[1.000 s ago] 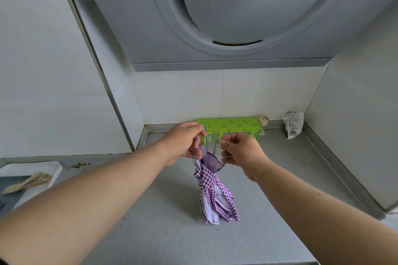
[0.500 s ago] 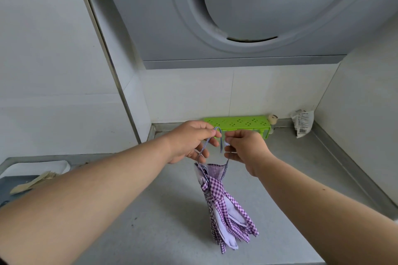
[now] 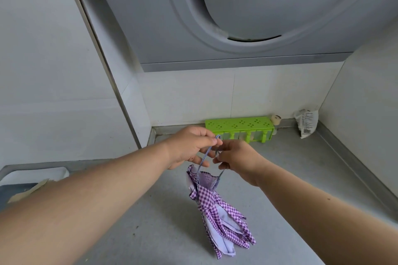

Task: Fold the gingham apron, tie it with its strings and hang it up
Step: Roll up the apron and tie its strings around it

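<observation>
The purple gingham apron (image 3: 217,211) hangs as a folded, tied bundle above the grey counter (image 3: 163,232). Its thin striped neck loop (image 3: 204,157) rises from the bundle to my hands. My left hand (image 3: 189,146) pinches the top of the loop between thumb and fingers. My right hand (image 3: 234,159) pinches the other side of the loop, close beside the left. Both hands are held in front of a green plastic rack (image 3: 239,128) that stands against the back wall.
A large grey range hood (image 3: 247,13) fills the space overhead. A small crumpled packet (image 3: 307,122) and a small round object (image 3: 276,119) lie at the back right corner. At far left sit a white tray (image 3: 32,175) and some paper scraps (image 3: 32,189).
My view has shifted so the scene sits further right and lower. The bundle hangs slightly further right under my hands, which have drawn closer together on the loop.
</observation>
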The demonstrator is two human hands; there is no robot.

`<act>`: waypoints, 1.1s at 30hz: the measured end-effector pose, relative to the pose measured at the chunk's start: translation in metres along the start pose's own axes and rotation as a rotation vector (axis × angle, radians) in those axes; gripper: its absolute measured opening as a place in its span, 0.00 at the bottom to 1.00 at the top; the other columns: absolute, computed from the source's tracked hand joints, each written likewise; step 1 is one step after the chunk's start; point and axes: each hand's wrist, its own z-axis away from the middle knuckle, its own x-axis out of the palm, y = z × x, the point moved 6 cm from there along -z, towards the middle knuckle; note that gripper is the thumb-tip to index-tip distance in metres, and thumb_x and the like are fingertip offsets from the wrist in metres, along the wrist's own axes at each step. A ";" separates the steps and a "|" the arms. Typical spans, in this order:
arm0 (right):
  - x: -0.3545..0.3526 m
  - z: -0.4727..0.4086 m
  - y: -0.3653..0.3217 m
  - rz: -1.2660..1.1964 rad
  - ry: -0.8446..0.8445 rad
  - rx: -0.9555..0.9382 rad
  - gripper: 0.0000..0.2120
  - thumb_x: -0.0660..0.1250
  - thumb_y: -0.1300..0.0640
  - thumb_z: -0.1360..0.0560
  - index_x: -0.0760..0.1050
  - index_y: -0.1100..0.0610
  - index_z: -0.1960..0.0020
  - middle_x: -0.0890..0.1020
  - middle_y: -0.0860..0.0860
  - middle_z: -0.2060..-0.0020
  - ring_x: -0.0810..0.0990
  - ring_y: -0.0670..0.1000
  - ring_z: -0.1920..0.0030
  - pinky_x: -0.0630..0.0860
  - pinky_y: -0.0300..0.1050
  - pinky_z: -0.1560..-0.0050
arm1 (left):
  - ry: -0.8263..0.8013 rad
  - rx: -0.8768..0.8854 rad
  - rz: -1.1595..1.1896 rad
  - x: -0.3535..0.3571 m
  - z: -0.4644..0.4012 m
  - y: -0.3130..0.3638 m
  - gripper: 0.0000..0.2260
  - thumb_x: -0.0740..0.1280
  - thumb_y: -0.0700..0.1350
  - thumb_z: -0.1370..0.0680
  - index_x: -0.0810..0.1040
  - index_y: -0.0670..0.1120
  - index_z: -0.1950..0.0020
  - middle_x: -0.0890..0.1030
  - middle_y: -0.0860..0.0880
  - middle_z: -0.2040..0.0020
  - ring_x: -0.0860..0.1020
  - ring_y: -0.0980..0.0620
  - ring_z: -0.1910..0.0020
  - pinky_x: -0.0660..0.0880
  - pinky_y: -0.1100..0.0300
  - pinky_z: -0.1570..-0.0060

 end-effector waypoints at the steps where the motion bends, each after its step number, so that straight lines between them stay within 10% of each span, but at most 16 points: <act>1: 0.000 -0.002 0.001 0.013 -0.048 0.000 0.13 0.66 0.70 0.25 0.82 0.62 0.43 0.85 0.57 0.51 0.83 0.50 0.55 0.79 0.45 0.54 | 0.012 0.005 -0.003 0.000 -0.003 0.000 0.05 0.68 0.39 0.17 0.84 0.40 0.46 0.87 0.52 0.55 0.82 0.51 0.53 0.85 0.54 0.59; 10: -0.024 -0.021 0.010 0.175 0.017 -0.011 0.24 0.77 0.55 0.25 0.78 0.59 0.31 0.84 0.50 0.42 0.85 0.48 0.57 0.83 0.47 0.49 | 0.002 0.101 -0.154 0.004 -0.020 0.011 0.08 0.68 0.37 0.18 0.86 0.47 0.51 0.76 0.54 0.26 0.77 0.63 0.34 0.71 0.55 0.30; 17: -0.019 -0.021 -0.006 0.266 -0.103 -0.092 0.11 0.71 0.58 0.20 0.83 0.55 0.39 0.87 0.53 0.49 0.84 0.42 0.58 0.80 0.37 0.54 | 0.023 0.118 -0.132 -0.002 -0.022 0.015 0.08 0.69 0.37 0.18 0.87 0.46 0.51 0.62 0.56 0.17 0.65 0.64 0.25 0.64 0.72 0.37; 20: -0.014 -0.017 -0.019 0.360 -0.126 -0.145 0.09 0.67 0.59 0.18 0.85 0.53 0.44 0.86 0.42 0.62 0.80 0.37 0.67 0.73 0.30 0.62 | 0.025 0.113 -0.127 -0.005 -0.023 0.015 0.08 0.68 0.37 0.18 0.86 0.46 0.51 0.64 0.54 0.18 0.66 0.62 0.24 0.63 0.72 0.34; 24: -0.013 -0.014 -0.027 0.438 -0.110 -0.209 0.09 0.67 0.58 0.18 0.87 0.53 0.45 0.86 0.49 0.57 0.77 0.38 0.70 0.68 0.27 0.66 | 0.063 0.088 -0.088 -0.010 -0.027 0.007 0.07 0.67 0.41 0.16 0.84 0.48 0.45 0.83 0.51 0.34 0.81 0.55 0.36 0.70 0.56 0.25; 28: -0.013 -0.009 -0.030 0.394 -0.105 -0.213 0.10 0.66 0.60 0.18 0.87 0.55 0.47 0.82 0.42 0.68 0.75 0.38 0.72 0.67 0.27 0.67 | 0.040 0.015 -0.260 -0.004 -0.024 -0.004 0.11 0.61 0.53 0.13 0.82 0.53 0.43 0.80 0.53 0.58 0.78 0.52 0.56 0.76 0.54 0.51; 33: -0.018 -0.009 -0.025 0.428 -0.051 -0.191 0.11 0.67 0.57 0.18 0.85 0.55 0.56 0.83 0.51 0.67 0.75 0.45 0.70 0.72 0.42 0.64 | 0.009 -0.182 -0.325 0.005 -0.024 -0.023 0.14 0.59 0.59 0.14 0.78 0.54 0.49 0.78 0.54 0.56 0.65 0.55 0.66 0.67 0.59 0.61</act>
